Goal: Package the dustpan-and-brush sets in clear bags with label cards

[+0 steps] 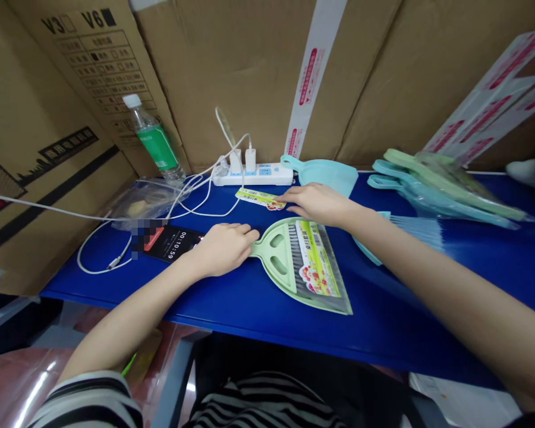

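My left hand [232, 248] is closed around the handle of a light green dustpan [274, 261], which lies flat on the blue table. A small brush with grey bristles sits nested in the dustpan, under clear plastic. Over the bristles lies a yellow-and-white printed label card [317, 258]. My right hand [316, 203] reaches past the dustpan's far side, fingers stretched and slightly apart. Its fingertips touch the right end of another label card [257, 198], flat in front of the power strip. Whether they pinch it is not clear.
Behind stand a white power strip [267, 175] with cables and a plastic bottle [156, 145] against cardboard. A blue dustpan [327, 173] and blue brush [414, 230] lie near my right arm. Bagged dustpans [446, 187] are stacked at right; a phone [178, 242] lies at left.
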Demonstrator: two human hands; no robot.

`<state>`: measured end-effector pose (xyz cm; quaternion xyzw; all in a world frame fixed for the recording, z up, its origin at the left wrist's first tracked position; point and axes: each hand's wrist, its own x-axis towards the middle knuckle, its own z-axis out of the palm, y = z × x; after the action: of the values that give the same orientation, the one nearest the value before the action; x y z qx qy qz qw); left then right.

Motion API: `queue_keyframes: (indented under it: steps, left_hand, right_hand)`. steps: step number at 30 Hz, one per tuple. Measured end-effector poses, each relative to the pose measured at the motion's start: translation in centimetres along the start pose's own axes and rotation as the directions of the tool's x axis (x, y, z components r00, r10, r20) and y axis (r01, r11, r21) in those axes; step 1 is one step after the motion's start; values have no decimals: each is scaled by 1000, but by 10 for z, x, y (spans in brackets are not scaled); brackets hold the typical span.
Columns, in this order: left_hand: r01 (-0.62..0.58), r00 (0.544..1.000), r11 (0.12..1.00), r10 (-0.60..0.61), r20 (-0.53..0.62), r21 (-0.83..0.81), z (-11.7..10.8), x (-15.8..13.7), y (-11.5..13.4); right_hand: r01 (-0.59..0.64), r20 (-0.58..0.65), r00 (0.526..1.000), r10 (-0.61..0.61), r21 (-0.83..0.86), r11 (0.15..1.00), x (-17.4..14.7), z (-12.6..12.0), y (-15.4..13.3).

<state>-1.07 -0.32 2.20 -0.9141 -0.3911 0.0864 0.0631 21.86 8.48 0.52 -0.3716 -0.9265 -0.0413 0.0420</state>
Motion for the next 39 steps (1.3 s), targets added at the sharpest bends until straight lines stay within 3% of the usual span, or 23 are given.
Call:
queue_keyframes:
  steps: [4,8,13,19,31,35,39]
  left_hand:
    - [170,983,984,-165,-82,60,0,-2,-7]
    - [411,904,902,-387,-181,129,3,-3,-23]
    - [596,803,797,-588,-98,98,12,-7,-50]
    - [650,757,749,-653,-22,130,15,-10,-67]
    - [678,706,703,-704,75,213,10,-6,-68]
    - [671,721,711,-692,38,211,10,-7,-63]
    - [622,774,760,-633,-1,192,11,-6,-55]
  right_hand:
    - [57,-3,998,-57,34,998,7,-3,-8]
    - [130,14,991,-131,45,990,11,-2,-19]
    - [153,22,988,-155,78,985,10,0,-28]
    - [139,5,990,-140,93,986,7,1,-28]
    - [137,-14,991,-136,83,987,0,7,-28]
    - [149,-31,989,-147,91,985,0,7,-28]
    - [105,11,994,-108,124,987,0,6,-28]
